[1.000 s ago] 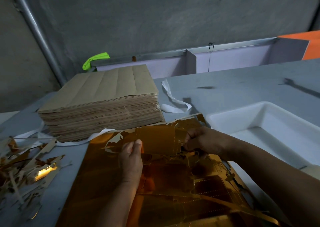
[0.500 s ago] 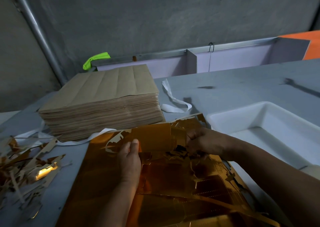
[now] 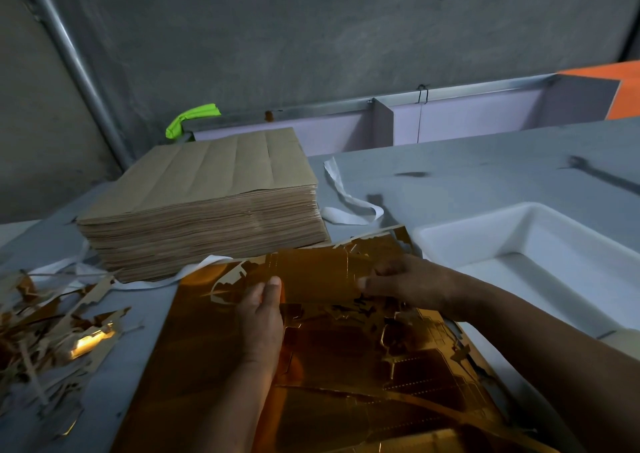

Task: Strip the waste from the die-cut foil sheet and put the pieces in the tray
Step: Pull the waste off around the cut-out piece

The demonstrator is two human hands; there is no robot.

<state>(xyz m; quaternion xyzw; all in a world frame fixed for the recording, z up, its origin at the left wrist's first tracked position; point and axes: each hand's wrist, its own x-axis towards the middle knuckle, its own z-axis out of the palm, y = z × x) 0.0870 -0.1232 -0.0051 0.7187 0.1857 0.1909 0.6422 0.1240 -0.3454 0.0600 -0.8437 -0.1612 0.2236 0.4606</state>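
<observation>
Grey counter (image 3: 485, 162) carries gold foil sheet (image 3: 207, 366); left hand (image 3: 261, 317) and right hand (image 3: 405, 284) pinch opposite edges of die-cut piece (image 3: 311, 276) above it; white tray (image 3: 485, 238) at right.

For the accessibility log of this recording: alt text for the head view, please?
The left hand and right hand pinch a rectangular gold foil piece by its ends above the large gold die-cut foil sheet on a grey table. A white plastic tray lies to the right, a stack of brown paper sheets behind, a pile of foil scraps to the left.
</observation>
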